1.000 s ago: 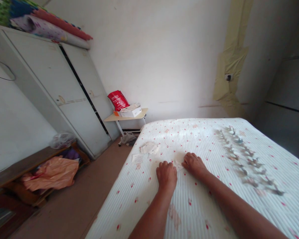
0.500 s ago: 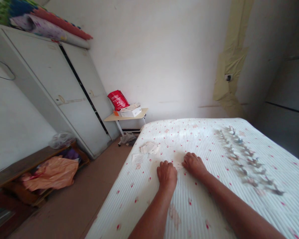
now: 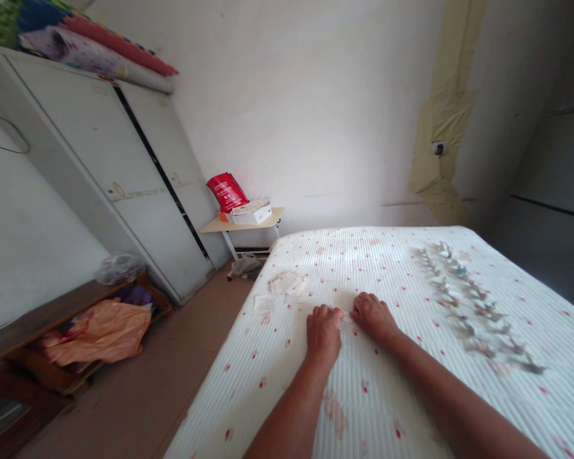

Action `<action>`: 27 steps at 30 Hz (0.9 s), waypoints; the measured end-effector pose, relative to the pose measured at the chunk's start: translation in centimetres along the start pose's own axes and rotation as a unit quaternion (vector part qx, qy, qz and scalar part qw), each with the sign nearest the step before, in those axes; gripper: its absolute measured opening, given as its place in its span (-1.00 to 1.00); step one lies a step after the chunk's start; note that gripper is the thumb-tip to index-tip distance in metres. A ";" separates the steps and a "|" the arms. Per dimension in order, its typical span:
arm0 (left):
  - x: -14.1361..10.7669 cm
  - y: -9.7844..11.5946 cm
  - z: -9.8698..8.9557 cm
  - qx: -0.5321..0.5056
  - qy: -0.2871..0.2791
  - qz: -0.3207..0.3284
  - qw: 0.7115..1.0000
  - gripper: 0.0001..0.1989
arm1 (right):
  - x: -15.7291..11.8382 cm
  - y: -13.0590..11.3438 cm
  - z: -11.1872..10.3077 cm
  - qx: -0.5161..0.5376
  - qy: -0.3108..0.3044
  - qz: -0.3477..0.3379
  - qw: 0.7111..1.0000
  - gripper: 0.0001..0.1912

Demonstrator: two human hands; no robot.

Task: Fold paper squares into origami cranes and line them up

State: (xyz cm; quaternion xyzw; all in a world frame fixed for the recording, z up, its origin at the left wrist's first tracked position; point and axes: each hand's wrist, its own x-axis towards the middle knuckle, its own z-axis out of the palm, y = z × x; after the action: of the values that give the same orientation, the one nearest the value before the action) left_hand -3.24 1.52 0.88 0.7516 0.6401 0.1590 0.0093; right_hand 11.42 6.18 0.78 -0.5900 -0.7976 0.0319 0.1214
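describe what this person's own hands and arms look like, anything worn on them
The left hand and right hand are ungloved, and both forearms are bare, with no sleeve in view. No watch or bracelet shows on either wrist. The fingers are too small and partly hidden to rule out a ring.

Over on the L, tall grey cabinet (image 3: 90, 140), dark strip down its front! Up top, a rolled lilac-patterned mat (image 3: 100, 57) w/ a red mat (image 3: 119, 44) above it. Below, low wooden unit (image 3: 62, 310), crumpled orange sheet (image 3: 98, 335) spilling out, clear plastic bag (image 3: 119, 269) on its end. By the back wall (image 3: 316, 115), small table (image 3: 213, 225) w/ red bag (image 3: 227, 193) and white box (image 3: 252, 215); grey bag (image 3: 246, 265) underneath. Far R, wall socket (image 3: 439, 148) amid yellowish covering (image 3: 421, 166)!
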 end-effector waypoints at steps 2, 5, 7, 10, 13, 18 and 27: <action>0.0 -0.1 0.0 -0.012 -0.001 0.026 1.000 -0.75 | 0.0 0.1 0.0 0.014 0.000 0.000 1.000 -0.90; 0.1 -0.2 0.0 -0.022 0.003 0.033 0.999 -0.75 | 0.2 0.5 0.0 0.041 -0.002 0.002 0.999 -0.92; 0.1 -0.2 0.1 -0.026 0.007 0.033 0.999 -0.75 | 0.3 1.0 0.0 0.064 -0.005 -0.002 0.998 -0.93; 0.1 -0.3 0.2 -0.026 0.010 0.036 0.999 -0.76 | 0.6 1.7 0.2 0.098 0.001 -0.013 0.995 -0.92; 0.1 -0.2 0.1 -0.019 0.004 0.039 0.999 -0.75 | 0.8 2.0 0.2 0.124 0.005 -0.010 0.992 -0.87; 0.1 -0.2 0.1 -0.019 0.010 0.041 0.999 -0.75 | 0.4 1.1 -0.2 0.146 0.014 0.028 0.989 -0.96; 0.1 -0.2 -0.1 -0.042 -0.003 0.024 0.999 -0.73 | -0.6 -0.8 -0.6 0.107 0.037 0.048 0.992 -0.85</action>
State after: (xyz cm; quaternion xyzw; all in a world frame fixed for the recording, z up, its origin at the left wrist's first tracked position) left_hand -3.42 1.62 0.97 0.7661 0.6148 0.1833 0.0392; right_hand 10.99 5.36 1.45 -0.6120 -0.7552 0.1012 0.2121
